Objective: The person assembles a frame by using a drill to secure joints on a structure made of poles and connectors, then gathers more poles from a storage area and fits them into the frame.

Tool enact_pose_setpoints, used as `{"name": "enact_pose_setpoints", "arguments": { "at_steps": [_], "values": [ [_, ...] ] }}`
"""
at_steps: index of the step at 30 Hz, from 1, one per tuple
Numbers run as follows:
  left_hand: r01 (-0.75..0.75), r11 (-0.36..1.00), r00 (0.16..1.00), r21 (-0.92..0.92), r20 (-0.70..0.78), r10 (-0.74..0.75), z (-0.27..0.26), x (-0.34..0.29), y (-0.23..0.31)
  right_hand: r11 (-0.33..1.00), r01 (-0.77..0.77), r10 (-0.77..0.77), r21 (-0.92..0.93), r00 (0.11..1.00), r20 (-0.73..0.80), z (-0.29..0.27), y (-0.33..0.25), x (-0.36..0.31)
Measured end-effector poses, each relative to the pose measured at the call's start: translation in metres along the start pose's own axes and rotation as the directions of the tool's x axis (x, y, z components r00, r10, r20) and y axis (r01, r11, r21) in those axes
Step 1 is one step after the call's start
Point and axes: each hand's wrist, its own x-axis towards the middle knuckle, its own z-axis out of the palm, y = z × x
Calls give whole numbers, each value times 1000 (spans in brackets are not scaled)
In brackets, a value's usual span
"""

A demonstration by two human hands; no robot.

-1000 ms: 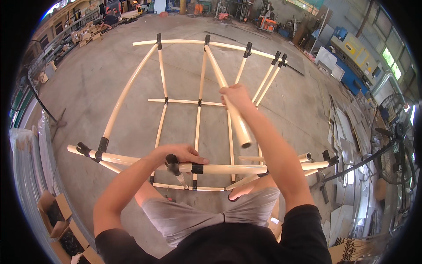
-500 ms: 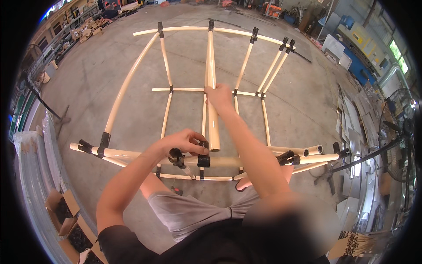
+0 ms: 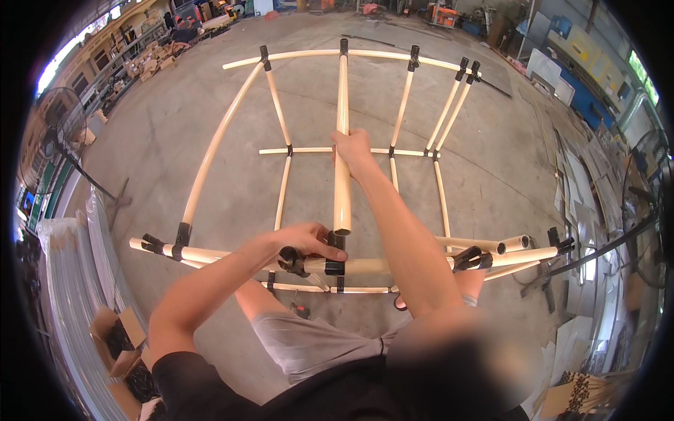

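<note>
My right hand (image 3: 353, 149) is wrapped round a long cream-coloured tube (image 3: 342, 200) that runs away from me to a black joint (image 3: 344, 47) on the far rail. The tube's open near end lies right at the mouth of a black pipe joint (image 3: 336, 247); whether it has entered cannot be told. Thumb and fingers of my left hand (image 3: 314, 240) grip that joint, which sits on the near cross tube (image 3: 368, 266). Just left of it, another black joint (image 3: 290, 259) is clamped on the same tube. Part of the cross tube is hidden behind my right forearm.
The tubes form a large frame on a concrete floor (image 3: 168, 161), with uprights and a lower rail (image 3: 319, 149). Wrapped bundles (image 3: 67, 259) and open cartons of black parts (image 3: 116, 337) stand left. Fans (image 3: 53, 137) flank the area. Sheet metal (image 3: 597, 203) lies right.
The held tube's near end has gone from just right of the black joint to in line with its mouth. My left hand keeps its grip on the joint. The whole view has shifted slightly.
</note>
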Motion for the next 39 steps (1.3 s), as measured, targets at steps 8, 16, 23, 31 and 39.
{"name": "enact_pose_setpoints", "arguments": {
  "at_steps": [8,16,23,31,39],
  "values": [
    [-285,935,957,-210,-14,289,0,-2,-2,995,-48,46,87,998,34,-3,-3,-7],
    [-371,912,928,-175,-33,372,-1,-10,5,988,-48,44,147,999,29,9,3,1],
    [-359,909,931,-213,-8,366,-1,-9,4,999,13,-13,31,1000,-29,12,13,2],
    [-222,955,974,-199,-1,226,2,-6,-2,967,45,-57,-249,997,-43,10,26,-1],
    [-69,973,998,-220,-31,63,2,-5,-1,941,55,-85,-335,993,-77,17,43,-9]
  ]
}}
